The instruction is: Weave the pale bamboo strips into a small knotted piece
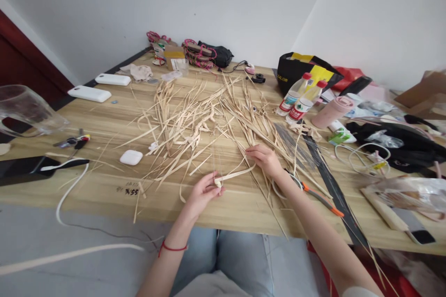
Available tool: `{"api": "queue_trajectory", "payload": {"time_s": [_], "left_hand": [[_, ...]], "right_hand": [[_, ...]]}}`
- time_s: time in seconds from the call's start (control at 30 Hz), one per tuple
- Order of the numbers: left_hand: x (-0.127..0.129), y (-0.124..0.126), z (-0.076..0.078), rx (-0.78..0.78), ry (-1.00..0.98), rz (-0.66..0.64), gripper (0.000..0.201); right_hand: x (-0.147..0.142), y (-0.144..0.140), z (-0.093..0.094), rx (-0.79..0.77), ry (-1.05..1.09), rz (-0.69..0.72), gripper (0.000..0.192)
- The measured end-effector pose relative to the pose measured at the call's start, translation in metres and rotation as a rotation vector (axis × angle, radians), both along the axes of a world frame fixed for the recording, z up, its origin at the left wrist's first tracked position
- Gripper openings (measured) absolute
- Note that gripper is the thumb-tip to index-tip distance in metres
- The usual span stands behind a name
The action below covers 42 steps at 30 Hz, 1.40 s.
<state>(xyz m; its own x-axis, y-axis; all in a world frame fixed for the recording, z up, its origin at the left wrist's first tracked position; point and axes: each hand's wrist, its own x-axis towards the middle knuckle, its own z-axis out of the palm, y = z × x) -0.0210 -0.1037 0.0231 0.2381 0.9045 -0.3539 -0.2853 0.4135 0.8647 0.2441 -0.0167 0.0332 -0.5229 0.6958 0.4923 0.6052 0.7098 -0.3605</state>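
Low in the middle, my left hand (205,191) pinches a small, pale woven straw piece (218,183) between thumb and fingers. Thin thread-like lines run up from this piece over the table. A flat straw strip (239,173) stretches from it to the right, up to my right hand (265,159). My right hand's fingers are closed together at the edge of the loose strips and appear to grip a strip; its fingertips are partly hidden. Beyond both hands spreads a tangled heap of straw strips (181,120), with a braided straw piece (201,126) lying in it.
Orange-handled pliers (322,199) lie by my right forearm. A white earbud case (131,157) and keys (72,141) are at left, near a clear pitcher (28,111). Two bottles (300,102), a pink tumbler (332,111) and a black-yellow bag (296,74) stand at right.
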Motion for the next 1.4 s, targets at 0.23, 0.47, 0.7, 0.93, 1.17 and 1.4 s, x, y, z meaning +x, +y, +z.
{"api": "queue_trajectory", "payload": {"time_s": [0.23,0.47,0.7,0.93,1.17,1.4], "left_hand": [[-0.001,0.001,0.001,0.022,0.087,0.007,0.056],[0.002,0.001,0.007,0.023,0.104,0.002,0.049],[0.011,0.003,0.001,0.006,0.078,0.080,0.045],[0.012,0.003,0.002,0.001,0.108,0.106,0.047],[0.014,0.004,0.004,-0.008,0.131,0.140,0.044],[0.014,0.006,0.003,-0.024,0.118,0.160,0.042]], "right_hand": [[-0.011,0.007,-0.005,-0.064,-0.057,-0.015,0.017],[-0.018,0.011,-0.008,-0.170,-0.126,-0.131,0.015],[-0.046,-0.015,0.014,-0.096,-0.330,-0.152,0.041],[-0.073,-0.040,0.029,-0.008,-0.351,0.089,0.030],[-0.047,-0.001,0.002,-0.177,0.188,-0.650,0.020],[-0.032,0.045,-0.023,-0.342,0.310,-0.756,0.012]]}}
